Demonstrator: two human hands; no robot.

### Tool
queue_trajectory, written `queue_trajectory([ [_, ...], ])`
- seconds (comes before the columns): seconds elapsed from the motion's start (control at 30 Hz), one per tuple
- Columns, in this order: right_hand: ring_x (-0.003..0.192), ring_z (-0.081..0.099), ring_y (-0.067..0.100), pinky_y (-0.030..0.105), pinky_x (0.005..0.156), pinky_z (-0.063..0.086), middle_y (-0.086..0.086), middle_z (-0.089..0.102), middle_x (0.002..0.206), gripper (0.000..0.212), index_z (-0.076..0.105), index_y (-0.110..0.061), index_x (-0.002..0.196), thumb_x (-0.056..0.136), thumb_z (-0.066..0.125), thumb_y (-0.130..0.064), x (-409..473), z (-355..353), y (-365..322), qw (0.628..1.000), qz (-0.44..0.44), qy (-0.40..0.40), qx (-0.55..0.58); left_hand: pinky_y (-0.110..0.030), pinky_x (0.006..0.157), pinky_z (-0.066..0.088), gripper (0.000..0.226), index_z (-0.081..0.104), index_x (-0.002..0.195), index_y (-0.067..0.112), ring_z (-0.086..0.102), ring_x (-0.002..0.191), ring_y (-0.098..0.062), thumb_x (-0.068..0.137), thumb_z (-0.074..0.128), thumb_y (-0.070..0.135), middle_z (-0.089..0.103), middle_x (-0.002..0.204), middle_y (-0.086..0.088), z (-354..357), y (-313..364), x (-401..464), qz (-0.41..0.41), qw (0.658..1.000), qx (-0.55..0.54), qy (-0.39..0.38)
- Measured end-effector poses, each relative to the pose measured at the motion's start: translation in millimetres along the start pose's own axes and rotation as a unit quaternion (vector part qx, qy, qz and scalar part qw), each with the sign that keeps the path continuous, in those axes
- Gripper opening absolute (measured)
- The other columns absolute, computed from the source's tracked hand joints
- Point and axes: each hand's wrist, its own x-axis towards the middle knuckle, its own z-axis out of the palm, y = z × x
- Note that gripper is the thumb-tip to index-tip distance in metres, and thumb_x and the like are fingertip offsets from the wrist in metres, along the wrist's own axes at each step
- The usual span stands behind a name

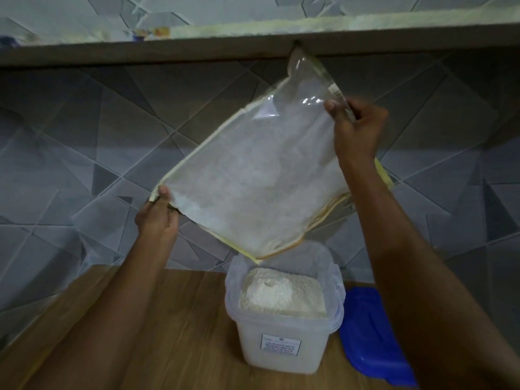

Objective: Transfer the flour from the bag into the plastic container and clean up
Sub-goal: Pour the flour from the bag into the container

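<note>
Overhead, both hands are holding a clear plastic bag (pixel 253 175) tipped on a slant above the container (pixel 284 330), its lowest corner hanging just over the open top. The left hand (pixel 157 218) is pinching the bag's lower left corner between thumb and fingers, while the right hand (pixel 357 130) is gripping the upper right edge, fingers curled round the plastic. White flour dust is clinging to the inside of the bag; whether any is falling right now is hard to tell through the blur. Flour (pixel 281 294) is sitting heaped in the container, which is standing on the wooden counter (pixel 168 333). A blue lid (pixel 371 333) is lying just beside it on the right.
</note>
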Motion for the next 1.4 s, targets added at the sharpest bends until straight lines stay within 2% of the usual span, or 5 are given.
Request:
queue_trajectory([
  [0.37,0.062,0.055,-0.010,0.010,0.062,0.042,-0.027,0.061,0.059,0.006,0.074,-0.015,0.082,0.086,0.074,-0.011,-2.3,4.3,0.4,0.999,-0.044,-0.010,0.006,-0.040,0.094,0.054,0.010,0.065,0.096,0.007,0.069,0.101,-0.022,0.092,0.068,0.016,0.067,0.119,-0.015,-6.1,-7.4,2.5,-0.013,1.000,-0.003,0.002],
  [0.53,0.058,0.052,-0.010,0.011,0.059,0.040,-0.025,0.058,0.055,0.015,0.072,-0.019,0.075,0.086,0.072,-0.010,-1.4,4.9,-1.0,1.000,-0.028,-0.003,0.013,-0.039,0.095,0.055,0.043,0.060,0.125,-0.005,0.069,0.106,-0.022,0.090,0.070,0.017,0.067,0.121,-0.017,-3.3,-10.0,0.0,-0.016,1.000,-0.011,-0.017],
  [0.87,0.060,0.051,-0.009,0.009,0.060,0.039,-0.027,0.059,0.058,0.011,0.071,-0.015,0.080,0.086,0.072,-0.006,-0.8,4.7,-0.3,0.998,-0.058,-0.032,0.020,-0.037,0.087,0.059,0.029,0.065,0.114,0.003,0.071,0.101,-0.022,0.090,0.071,0.018,0.066,0.124,-0.018,-15.2,-12.6,12.7,-0.011,1.000,-0.004,0.000],
  [1.07,0.067,0.058,-0.009,0.010,0.065,0.044,-0.025,0.063,0.064,0.004,0.075,-0.013,0.087,0.086,0.074,-0.009,-2.6,13.1,2.7,0.998,-0.048,-0.007,0.031,-0.061,0.094,0.049,0.045,0.056,0.131,-0.004,0.063,0.114,-0.039,0.094,0.065,0.019,0.062,0.128,-0.023,-15.5,-12.7,12.6,-0.007,0.998,-0.021,-0.051],
  [1.4,0.069,0.058,-0.007,0.012,0.066,0.045,-0.013,0.064,0.072,0.003,0.076,-0.007,0.089,0.086,0.074,-0.008,-3.5,20.7,1.6,0.998,-0.041,-0.003,0.042,-0.061,0.087,0.053,0.071,0.055,0.132,-0.004,0.065,0.112,-0.039,0.074,0.081,0.029,0.065,0.126,-0.022,-18.8,-14.8,6.4,-0.023,0.996,-0.039,-0.073],
])
